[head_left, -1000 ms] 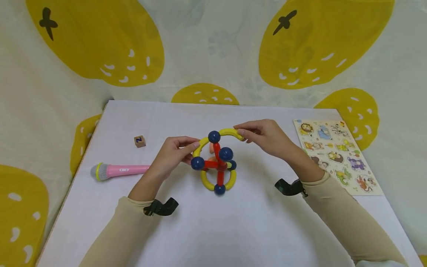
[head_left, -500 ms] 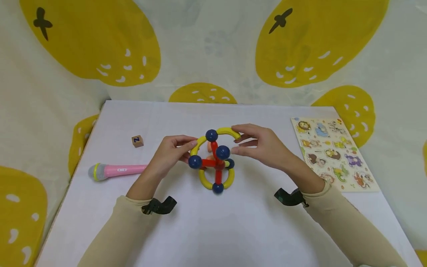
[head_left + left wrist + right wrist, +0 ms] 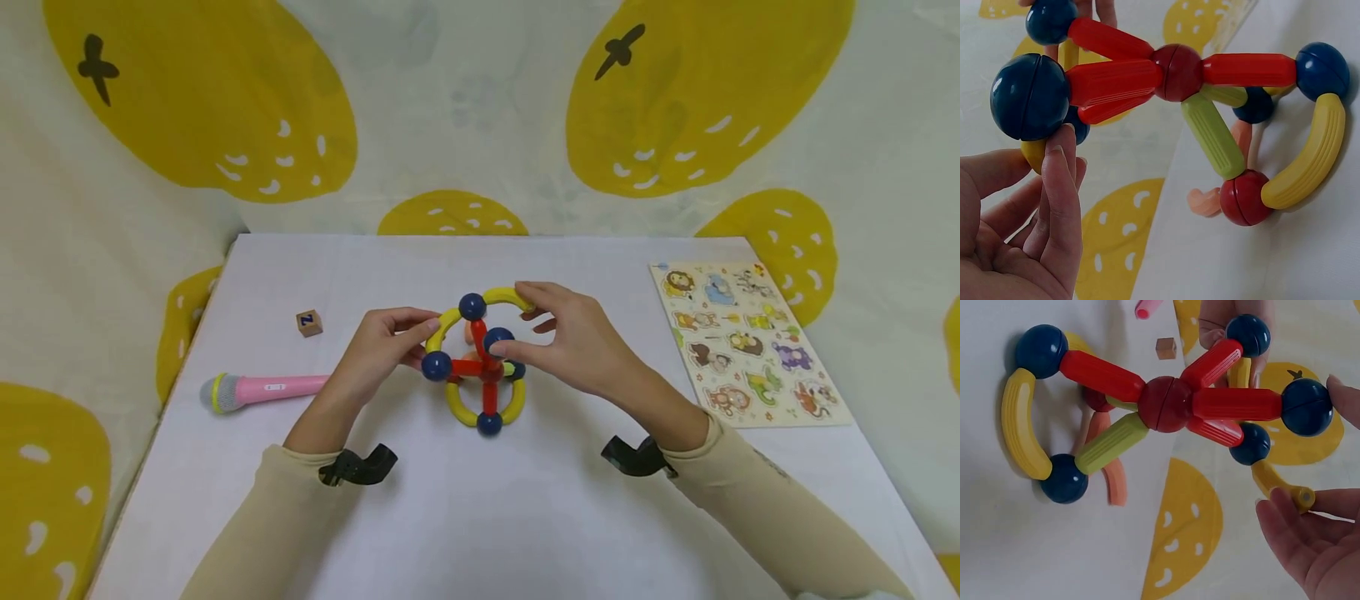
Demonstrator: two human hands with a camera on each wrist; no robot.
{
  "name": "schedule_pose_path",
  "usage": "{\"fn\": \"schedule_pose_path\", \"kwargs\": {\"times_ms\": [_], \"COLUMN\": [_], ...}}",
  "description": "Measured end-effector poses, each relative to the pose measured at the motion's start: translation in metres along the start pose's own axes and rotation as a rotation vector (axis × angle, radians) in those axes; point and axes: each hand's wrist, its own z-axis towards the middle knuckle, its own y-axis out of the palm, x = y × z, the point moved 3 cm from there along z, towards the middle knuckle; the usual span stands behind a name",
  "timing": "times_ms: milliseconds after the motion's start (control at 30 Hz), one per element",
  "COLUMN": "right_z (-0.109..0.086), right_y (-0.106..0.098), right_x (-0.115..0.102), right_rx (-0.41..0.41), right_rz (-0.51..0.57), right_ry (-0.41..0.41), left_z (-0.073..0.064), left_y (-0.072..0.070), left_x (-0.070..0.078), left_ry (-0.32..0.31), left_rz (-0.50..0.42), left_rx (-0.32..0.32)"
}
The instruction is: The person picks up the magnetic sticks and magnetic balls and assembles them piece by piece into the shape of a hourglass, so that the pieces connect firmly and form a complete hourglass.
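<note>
A magnetic stick-and-ball model (image 3: 489, 396) stands on the white table, with red, green and yellow sticks, blue balls and a dark red centre ball (image 3: 1165, 404). My left hand (image 3: 375, 354) pinches a curved yellow stick (image 3: 444, 327) between two blue balls at the model's left. On the far side, the fingers of my right hand (image 3: 573, 337) hold the free end of another curved yellow stick (image 3: 501, 295), joined to the far blue ball (image 3: 472, 306). The right thumb touches the top blue ball (image 3: 1307, 406). Orange curved pieces (image 3: 1115, 481) show beneath the model, partly hidden.
On the left lies a pink toy microphone (image 3: 273, 388), its handle end hidden behind my left forearm. A small wooden letter block (image 3: 308, 322) sits further back. An animal picture board (image 3: 750, 346) lies at the table's right. A patterned cloth (image 3: 480, 108) hangs behind.
My right hand first gripped the curved yellow stick's end, then loosened with the thumb apart. Now its thumb rests on the top blue ball. The left hand keeps its pinch.
</note>
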Motion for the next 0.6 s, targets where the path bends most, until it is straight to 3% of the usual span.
{"fn": "schedule_pose_path", "kwargs": {"times_ms": [267,600], "right_z": [-0.006,-0.014], "right_y": [-0.005,-0.005], "right_x": [0.014,0.029], "right_rx": [-0.036,-0.081], "right_rz": [0.089,0.297], "right_ry": [-0.084,-0.155], "left_z": [0.001,0.000], "left_y": [0.002,0.003], "left_x": [-0.001,0.001], "left_ry": [-0.001,-0.012], "left_rz": [0.007,0.005], "left_rx": [0.011,0.013]}}
